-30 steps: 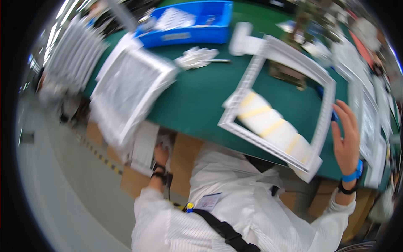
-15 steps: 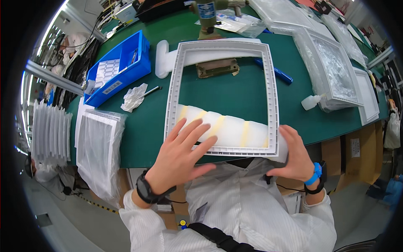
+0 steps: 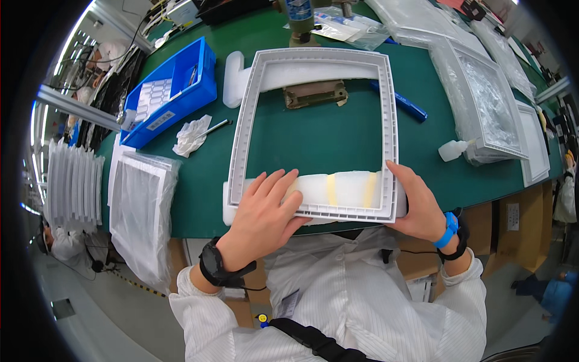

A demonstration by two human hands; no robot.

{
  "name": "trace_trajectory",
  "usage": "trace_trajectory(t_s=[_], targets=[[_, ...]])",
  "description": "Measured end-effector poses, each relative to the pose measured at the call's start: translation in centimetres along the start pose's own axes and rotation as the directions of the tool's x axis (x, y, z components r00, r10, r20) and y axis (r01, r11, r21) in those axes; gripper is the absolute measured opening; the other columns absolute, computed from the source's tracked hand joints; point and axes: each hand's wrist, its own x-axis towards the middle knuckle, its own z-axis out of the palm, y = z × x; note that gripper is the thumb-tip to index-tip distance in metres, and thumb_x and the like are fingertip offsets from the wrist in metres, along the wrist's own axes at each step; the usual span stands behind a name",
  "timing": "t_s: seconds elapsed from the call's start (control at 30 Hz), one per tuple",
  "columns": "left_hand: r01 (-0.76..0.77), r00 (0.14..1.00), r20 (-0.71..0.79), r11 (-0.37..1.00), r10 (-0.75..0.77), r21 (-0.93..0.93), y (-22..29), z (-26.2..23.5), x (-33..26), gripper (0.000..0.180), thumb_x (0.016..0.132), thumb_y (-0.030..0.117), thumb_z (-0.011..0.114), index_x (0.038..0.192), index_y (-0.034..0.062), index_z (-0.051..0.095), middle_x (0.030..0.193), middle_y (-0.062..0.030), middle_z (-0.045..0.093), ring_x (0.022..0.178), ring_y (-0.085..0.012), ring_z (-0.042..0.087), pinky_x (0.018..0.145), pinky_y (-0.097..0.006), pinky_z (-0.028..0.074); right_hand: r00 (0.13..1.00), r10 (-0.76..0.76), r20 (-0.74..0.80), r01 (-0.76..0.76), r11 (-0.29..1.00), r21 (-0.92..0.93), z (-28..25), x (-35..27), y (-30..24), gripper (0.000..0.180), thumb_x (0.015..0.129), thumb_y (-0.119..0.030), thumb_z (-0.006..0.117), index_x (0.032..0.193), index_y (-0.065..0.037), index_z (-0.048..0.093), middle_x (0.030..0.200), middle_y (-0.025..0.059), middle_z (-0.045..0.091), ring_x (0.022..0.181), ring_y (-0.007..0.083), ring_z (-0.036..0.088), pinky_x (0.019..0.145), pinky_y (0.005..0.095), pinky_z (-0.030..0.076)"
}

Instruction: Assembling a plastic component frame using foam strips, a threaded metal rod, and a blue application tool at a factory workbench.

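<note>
A white rectangular plastic frame (image 3: 325, 55) with a ribbed rim lies on the green work surface in front of me. White foam padding (image 3: 350, 188) with yellow bands runs beneath its near side and pokes out past the left corner. My left hand (image 3: 259, 211) grips the near left part, its fingers over the bar onto the padding and its thumb on the outer side. At the near right corner, my right hand (image 3: 422, 205) clasps the frame, fingers along the side and thumb at the near edge. A second white foam piece (image 3: 234, 84) supports the far side.
A brown metal block (image 3: 313, 95) shows through the frame's opening, with a blue marker (image 3: 411, 107) to the right. At left are a blue bin (image 3: 208, 78), crumpled tissue (image 3: 192, 136) and bagged frames (image 3: 139, 211). A small bottle (image 3: 452, 149) and a wrapped frame (image 3: 500, 114) are at right.
The near padding has shifted left and turned from slanted to nearly level under the frame. Both hands have closed in on the frame's near corners.
</note>
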Motion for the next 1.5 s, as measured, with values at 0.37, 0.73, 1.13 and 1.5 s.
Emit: trace_trajectory(t_s=[0.37, 0.73, 1.13, 1.5], targets=[[0.016, 0.992, -0.126, 1.000, -0.013, 0.017, 0.0, 1.9, 0.3, 0.031, 0.081, 0.029, 0.075, 0.095, 0.0062, 0.058, 0.128, -0.0254, 0.058, 0.120, -0.0445, 0.056, 0.100, -0.053, 0.046, 0.999, 0.049, -0.001, -0.049, 0.997, -0.059, 0.7, -0.3, -0.5, 0.105, 0.061, -0.020, 0.090, 0.149, -0.005, 0.035, 0.139, 0.0223, 0.048, 0.124, 0.0396, 0.050, 0.106, 0.0425, 0.039], [0.371, 0.873, -0.353, 0.928, -0.337, 0.032, -17.4, -0.1, 0.0, 0.019, 0.086, 0.005, 0.064, 0.104, 0.0027, 0.066, 0.100, -0.0157, 0.065, 0.092, -0.0356, 0.063, 0.082, -0.042, 0.050, 0.936, -0.001, -0.353, -0.226, 0.767, -0.600, -4.2, 5.9, 1.5, 0.034, 0.094, 0.000, 0.048, 0.127, 0.002, 0.055, 0.134, 0.0204, 0.055, 0.121, 0.0393, 0.054, 0.100, 0.0424, 0.046], [0.208, 0.793, -0.496, 0.922, -0.354, -0.326, -15.0, -3.9, 2.2, 0.014, 0.088, 0.003, 0.065, 0.102, 0.0027, 0.066, 0.090, -0.0099, 0.063, 0.074, -0.0251, 0.061, 0.064, -0.032, 0.048, 0.870, 0.077, -0.487, -0.445, 0.549, -0.708, -3.5, 11.8, 4.9, 0.025, 0.092, -0.007, 0.057, 0.116, -0.002, 0.056, 0.104, 0.0197, 0.058, 0.090, 0.0407, 0.062, 0.075, 0.0499, 0.052], [0.161, 0.902, -0.310, 0.901, -0.300, -0.403, -11.1, -1.4, 4.2, 0.012, 0.084, 0.007, 0.069, 0.096, 0.0056, 0.066, 0.084, -0.0088, 0.067, 0.073, -0.0277, 0.064, 0.065, -0.034, 0.050, 0.927, -0.044, -0.372, -0.112, 0.916, -0.385, -3.1, 11.7, -5.6, 0.031, 0.092, -0.010, 0.061, 0.122, -0.003, 0.058, 0.110, 0.0182, 0.062, 0.092, 0.0386, 0.064, 0.078, 0.0413, 0.052]])
